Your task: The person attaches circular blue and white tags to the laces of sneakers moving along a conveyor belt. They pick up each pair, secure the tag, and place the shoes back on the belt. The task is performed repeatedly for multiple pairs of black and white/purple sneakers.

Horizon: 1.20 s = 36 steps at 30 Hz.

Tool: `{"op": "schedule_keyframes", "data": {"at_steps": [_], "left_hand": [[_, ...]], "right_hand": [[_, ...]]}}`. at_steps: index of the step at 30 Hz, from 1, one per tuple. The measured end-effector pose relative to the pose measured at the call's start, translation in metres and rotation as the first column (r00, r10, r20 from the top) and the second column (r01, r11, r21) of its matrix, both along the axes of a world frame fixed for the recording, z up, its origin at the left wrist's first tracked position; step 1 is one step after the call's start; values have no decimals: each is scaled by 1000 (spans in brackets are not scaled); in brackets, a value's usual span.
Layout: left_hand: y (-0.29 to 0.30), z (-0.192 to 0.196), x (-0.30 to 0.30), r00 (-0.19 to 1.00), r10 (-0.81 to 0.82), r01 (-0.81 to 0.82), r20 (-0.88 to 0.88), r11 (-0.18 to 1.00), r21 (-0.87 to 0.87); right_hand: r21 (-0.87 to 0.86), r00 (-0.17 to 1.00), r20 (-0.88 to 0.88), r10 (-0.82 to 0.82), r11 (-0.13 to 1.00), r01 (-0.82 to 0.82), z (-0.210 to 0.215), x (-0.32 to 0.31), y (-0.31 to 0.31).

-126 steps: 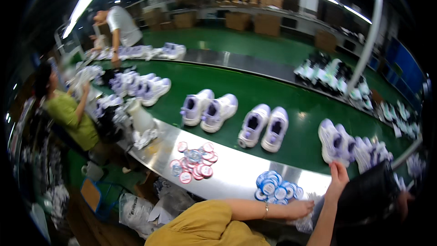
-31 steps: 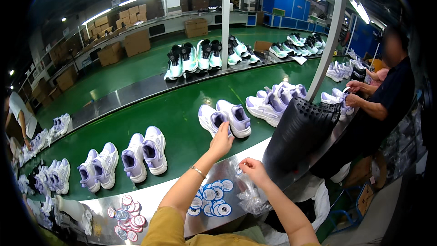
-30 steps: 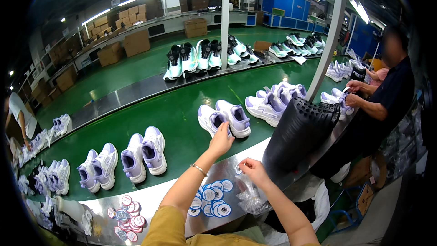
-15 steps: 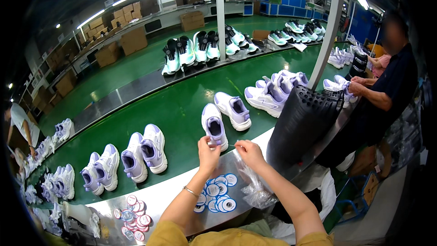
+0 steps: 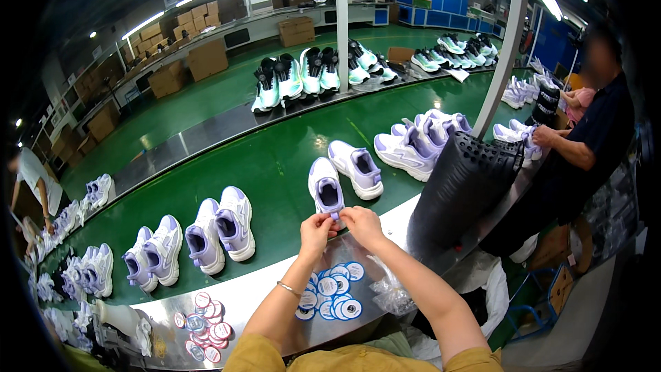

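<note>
A white and lilac sneaker point(image 5: 324, 184) stands on the green belt, its heel toward me. My left hand point(image 5: 316, 234) is closed in a pinch at its heel pull loop point(image 5: 335, 216). From the other side, my right hand point(image 5: 363, 224) has its fingertips pressed together against the same loop; anything small between them is hidden. The matching sneaker point(image 5: 356, 169) stands just right of the first. Below my hands, round blue-rimmed tags point(image 5: 333, 286) lie heaped on the metal ledge, beside a bunch of clear plastic strands point(image 5: 391, 292).
Red-rimmed round tags point(image 5: 208, 331) lie farther left on the ledge. Other sneaker pairs point(image 5: 222, 229) line the belt on both sides. A tall black bundle point(image 5: 460, 193) and a grey post point(image 5: 506, 48) stand to the right, near a co-worker point(image 5: 592, 131) handling sneakers.
My right hand has moved left and in to the sneaker's heel, closing the gap to my left hand. A thin strand visible at its fingertips before no longer shows. The view has shifted slightly.
</note>
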<state>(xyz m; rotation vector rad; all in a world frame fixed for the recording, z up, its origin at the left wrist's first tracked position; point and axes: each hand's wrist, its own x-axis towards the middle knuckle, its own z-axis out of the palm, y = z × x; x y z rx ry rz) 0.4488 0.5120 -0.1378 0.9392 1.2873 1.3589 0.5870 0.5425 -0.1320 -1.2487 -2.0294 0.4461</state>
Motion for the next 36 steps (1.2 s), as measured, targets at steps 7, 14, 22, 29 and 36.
{"op": "schedule_keyframes", "data": {"at_steps": [7,14,22,29,36], "left_hand": [[-2,-1,-5,997,53,-53,-52,998,20],[-3,17,-12,949,241,-172,-203,936,307],[-1,18,14,926,-29,135,-376,956,259],[0,19,19,929,62,30,-366,971,239],[2,10,15,918,98,10,-385,963,268]], "right_hand": [[-124,999,14,49,991,-47,6,-6,-6],[-130,953,-292,76,984,-118,9,7,2],[-147,803,-583,125,956,-255,16,-5,1],[-408,664,-744,-80,841,-355,19,16,8],[-228,642,-764,68,902,-366,7,3,9]]}}
